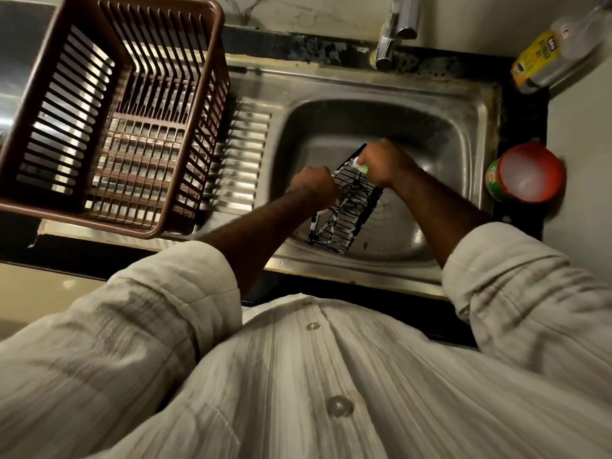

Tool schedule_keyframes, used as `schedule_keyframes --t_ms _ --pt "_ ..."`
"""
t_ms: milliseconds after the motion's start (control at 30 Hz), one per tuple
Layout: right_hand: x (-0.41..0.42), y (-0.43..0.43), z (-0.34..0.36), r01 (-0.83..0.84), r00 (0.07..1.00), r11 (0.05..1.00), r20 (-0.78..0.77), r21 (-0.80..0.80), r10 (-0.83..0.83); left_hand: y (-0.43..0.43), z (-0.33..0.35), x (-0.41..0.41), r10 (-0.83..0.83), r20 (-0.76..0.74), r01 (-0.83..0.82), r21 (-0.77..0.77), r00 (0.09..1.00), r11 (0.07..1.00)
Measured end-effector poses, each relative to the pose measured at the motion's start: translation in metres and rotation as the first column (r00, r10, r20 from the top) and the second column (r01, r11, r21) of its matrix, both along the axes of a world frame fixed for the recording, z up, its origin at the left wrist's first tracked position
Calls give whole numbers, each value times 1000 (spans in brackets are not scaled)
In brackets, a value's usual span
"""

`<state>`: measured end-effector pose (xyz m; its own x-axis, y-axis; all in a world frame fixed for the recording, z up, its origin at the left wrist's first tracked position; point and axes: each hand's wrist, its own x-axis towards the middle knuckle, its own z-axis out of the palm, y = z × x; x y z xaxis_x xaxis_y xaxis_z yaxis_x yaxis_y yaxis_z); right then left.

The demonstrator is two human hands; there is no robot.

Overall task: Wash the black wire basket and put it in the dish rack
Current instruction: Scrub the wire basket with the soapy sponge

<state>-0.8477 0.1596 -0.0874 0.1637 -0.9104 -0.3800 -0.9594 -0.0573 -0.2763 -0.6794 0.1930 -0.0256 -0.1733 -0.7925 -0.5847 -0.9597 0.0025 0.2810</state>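
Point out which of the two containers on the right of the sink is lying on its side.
The clear bottle with the yellow label, at the far right corner behind the sink, lies tipped over. The red-rimmed green tub nearer the person stands upright, open mouth up.

The person wears a loose, off-white shirt (331, 392) of thin crinkled cloth with fine lengthwise ribbing, fastened down the front by small round pale buttons (340, 406), two of which show on the placket. Both sleeves are rolled back well short of the fingers, each ending in a thick bunched cuff, the left sleeve (172, 293) and the right sleeve (516, 270) alike, so the forearms run bare from cuff to wrist. The left hand (311, 188) and the right hand (385, 162) are bare, and a few darker, damp-looking patches mark the cloth on the left sleeve and chest.
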Motion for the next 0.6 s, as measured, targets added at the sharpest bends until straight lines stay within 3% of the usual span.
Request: schedule_keyframes --t_ms 467,600 --pt "-34 12 15 -31 996 999 -85 40 34 3 2 1 50 -18 -50 -5 999 999" --pt "-32 2 24 84 996 995 -24 -60 -85 6 1 -1 54 -1 -54 -21 999 998"
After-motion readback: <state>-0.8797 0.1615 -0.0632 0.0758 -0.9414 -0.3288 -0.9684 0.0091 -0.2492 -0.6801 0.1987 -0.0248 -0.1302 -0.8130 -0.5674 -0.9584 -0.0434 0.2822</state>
